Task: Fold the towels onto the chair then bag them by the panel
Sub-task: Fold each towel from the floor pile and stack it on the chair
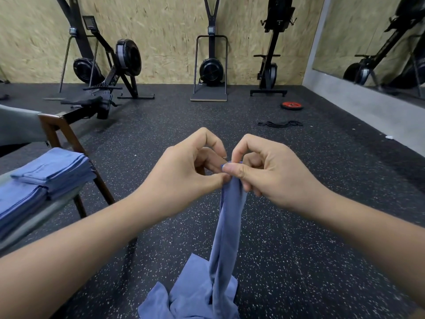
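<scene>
A blue towel hangs in a long bunched strip from my two hands, which meet at its top edge. My left hand pinches that edge between thumb and fingers, and my right hand pinches it right beside. The towel's lower end lies crumpled at the bottom of the view. On the left, folded blue towels sit stacked on the seat of a wooden chair, with a flatter pile in front of them.
Speckled black rubber floor stretches ahead. Rowing machines and ski trainers stand along the chipboard wall. A red weight plate and a black band lie on the floor at right. A mirror covers the right wall.
</scene>
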### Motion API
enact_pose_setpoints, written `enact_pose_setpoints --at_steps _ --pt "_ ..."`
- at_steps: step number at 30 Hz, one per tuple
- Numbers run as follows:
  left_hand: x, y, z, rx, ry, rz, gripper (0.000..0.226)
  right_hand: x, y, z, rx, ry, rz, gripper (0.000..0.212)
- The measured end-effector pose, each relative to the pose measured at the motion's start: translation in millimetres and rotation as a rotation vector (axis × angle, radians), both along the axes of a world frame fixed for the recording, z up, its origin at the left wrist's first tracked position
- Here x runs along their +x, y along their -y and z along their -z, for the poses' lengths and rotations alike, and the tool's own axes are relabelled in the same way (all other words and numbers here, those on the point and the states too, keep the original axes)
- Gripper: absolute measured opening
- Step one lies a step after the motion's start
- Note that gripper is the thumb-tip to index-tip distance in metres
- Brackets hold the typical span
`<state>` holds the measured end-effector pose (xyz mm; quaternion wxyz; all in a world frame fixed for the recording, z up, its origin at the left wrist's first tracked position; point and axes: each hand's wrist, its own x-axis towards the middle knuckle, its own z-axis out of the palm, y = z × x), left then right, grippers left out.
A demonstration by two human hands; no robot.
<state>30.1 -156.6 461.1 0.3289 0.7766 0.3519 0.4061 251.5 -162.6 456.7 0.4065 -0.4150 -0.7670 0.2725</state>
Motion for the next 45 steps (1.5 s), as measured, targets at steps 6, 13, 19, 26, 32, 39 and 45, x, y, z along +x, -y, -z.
enact_pose_setpoints --at_steps 6,13,19,26,32,39,45 --pt "-9 -8 -1 0.102 -0.061 -0.014 0.024 7 -4 0 -0.097 0.069 -0.016 0.029" --pt "-30 -20 -7 0.173 -0.095 -0.143 0.020 35 -15 2 -0.127 0.375 0.120 0.029" --pt "-42 -30 -2 0.216 -0.166 -0.284 0.019 44 -18 8 0.035 0.203 0.165 0.023" --pt "-44 -41 2 0.188 -0.093 -0.332 0.019 38 -15 -5 0.088 -0.082 0.110 0.015" --pt "-37 -38 5 0.201 -0.034 -0.262 0.018 47 -17 -13 0.097 -0.001 0.124 0.027" --pt "-14 -16 8 0.250 -0.175 -0.110 0.019 27 -4 -2 0.014 0.324 0.050 0.050" --pt "0 -11 14 0.243 -0.163 -0.094 0.016 11 -11 15 -0.048 0.129 -0.070 0.010"
